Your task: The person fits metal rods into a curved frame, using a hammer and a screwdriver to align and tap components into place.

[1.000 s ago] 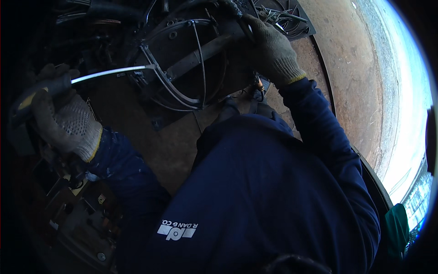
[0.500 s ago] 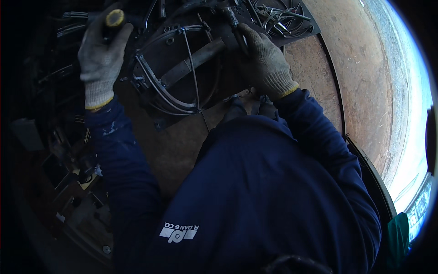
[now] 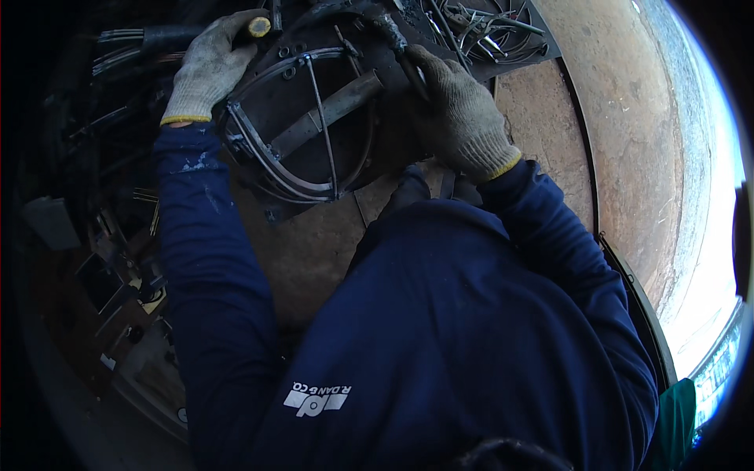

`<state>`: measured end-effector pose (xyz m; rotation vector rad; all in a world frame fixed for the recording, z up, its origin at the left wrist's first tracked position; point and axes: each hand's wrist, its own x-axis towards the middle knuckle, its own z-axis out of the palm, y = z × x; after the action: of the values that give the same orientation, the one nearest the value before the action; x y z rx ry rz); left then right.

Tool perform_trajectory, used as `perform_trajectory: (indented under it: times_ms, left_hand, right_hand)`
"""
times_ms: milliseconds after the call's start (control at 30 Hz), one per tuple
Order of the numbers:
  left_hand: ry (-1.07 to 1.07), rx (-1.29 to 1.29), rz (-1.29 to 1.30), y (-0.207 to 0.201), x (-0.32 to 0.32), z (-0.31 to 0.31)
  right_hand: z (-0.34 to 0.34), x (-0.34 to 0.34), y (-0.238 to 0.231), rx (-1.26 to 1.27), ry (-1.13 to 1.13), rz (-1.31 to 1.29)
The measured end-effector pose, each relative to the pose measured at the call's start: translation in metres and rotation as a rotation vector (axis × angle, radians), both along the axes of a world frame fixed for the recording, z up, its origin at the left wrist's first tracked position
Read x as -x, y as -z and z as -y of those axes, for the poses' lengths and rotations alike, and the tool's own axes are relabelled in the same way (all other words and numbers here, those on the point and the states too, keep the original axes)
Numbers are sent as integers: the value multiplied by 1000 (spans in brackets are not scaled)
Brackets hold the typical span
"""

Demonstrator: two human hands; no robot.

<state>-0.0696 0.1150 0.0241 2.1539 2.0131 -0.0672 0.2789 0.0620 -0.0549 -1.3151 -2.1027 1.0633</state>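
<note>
Brown floor [image 3: 628, 133] spreads beyond the right hand [image 3: 463, 118], closed round a dark bar [image 3: 411, 72]; the left hand [image 3: 208, 67] grips a yellow-ended handle [image 3: 258, 27], and the metal hoop [image 3: 320, 114] between looks joined, remainder unclear.

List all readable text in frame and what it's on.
Dark blue shirt: white logo with one line of lettering, upside down in view; legible, but wording not copied here.
Yellow-ended handle in the left hand: no text readable.
Curved metal frame: none readable.
Small round pale disc, lower left: too small to tell.
</note>
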Motion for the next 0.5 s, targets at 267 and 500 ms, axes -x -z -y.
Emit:
perform_trajectory:
  times_ms: [267, 500]
  left_hand:
    - [-105, 82, -72, 20, -8, -2]
    - [-121, -195, 62, -2, -10, 5]
  right_hand:
    - [-5, 3, -6, 36, -64, 115]
    - [-25, 12, -14, -73, -179, 108]
